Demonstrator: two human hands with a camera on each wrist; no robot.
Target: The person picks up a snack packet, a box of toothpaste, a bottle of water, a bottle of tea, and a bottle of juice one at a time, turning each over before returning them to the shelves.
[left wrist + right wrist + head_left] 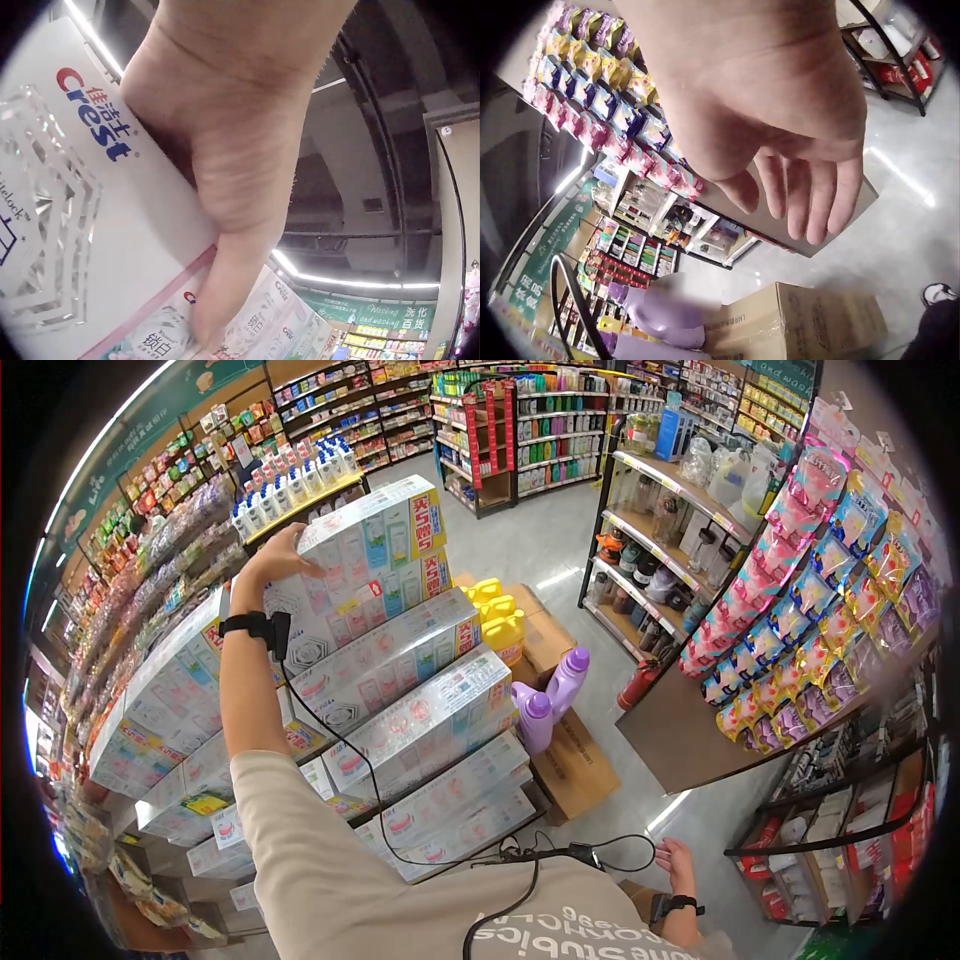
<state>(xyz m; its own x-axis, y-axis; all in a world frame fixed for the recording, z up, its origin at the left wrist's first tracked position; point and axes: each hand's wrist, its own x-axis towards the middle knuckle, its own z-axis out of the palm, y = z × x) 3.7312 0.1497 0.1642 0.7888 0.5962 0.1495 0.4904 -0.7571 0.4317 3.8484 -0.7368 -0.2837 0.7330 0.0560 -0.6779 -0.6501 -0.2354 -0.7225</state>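
Note:
My left hand (pixel 270 563) grips the upper left corner of the top Crest box (pixel 385 540) on a stepped stack of white toothpaste boxes (pixel 425 710). In the left wrist view the thumb of this left hand (pixel 232 187) lies against the printed face of the Crest box (pixel 150 210); the other fingers are hidden behind the hand. Low on the right, my right hand (pixel 680 865) hangs beside the body, holding nothing. The right wrist view shows the right hand (pixel 780 127) with loosely bent, relaxed fingers, over the floor and away from any goods.
Purple bottles (pixel 550 700) and yellow jugs (pixel 497 622) stand beside the stack, with cardboard boxes (pixel 575 765) there too. Hanging snack-like packets (pixel 800 600) and a shelf of kitchenware (pixel 665 550) are on the right. White bottles (pixel 295 485) stand behind the stack. A cable crosses the left arm.

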